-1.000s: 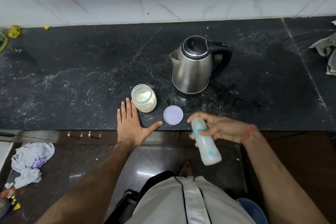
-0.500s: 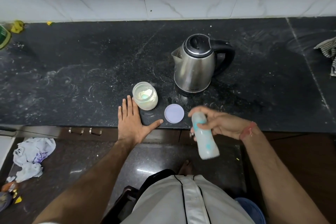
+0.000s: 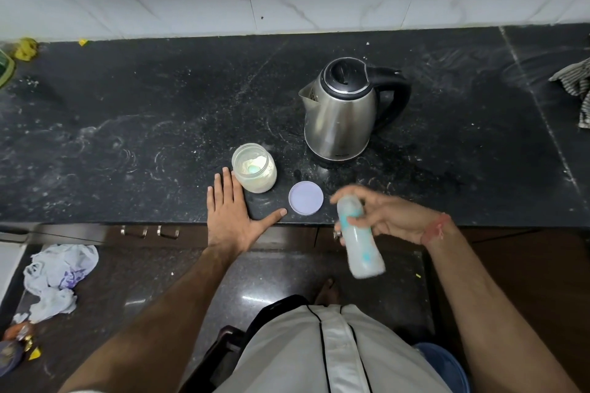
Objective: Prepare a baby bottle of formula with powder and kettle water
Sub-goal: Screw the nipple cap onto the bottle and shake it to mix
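Nearest, the right hand (image 3: 386, 217) grips the blurred baby bottle (image 3: 359, 238) just off the table (image 3: 127, 124) edge; shaking wants firm fingers. The left hand (image 3: 231, 214) lies flat, fingers straight, beside the powder jar (image 3: 254, 172); farther back stands the kettle (image 3: 340, 112).

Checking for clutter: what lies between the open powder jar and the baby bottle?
The round lilac lid lies flat on the black counter there, seen in the head view.
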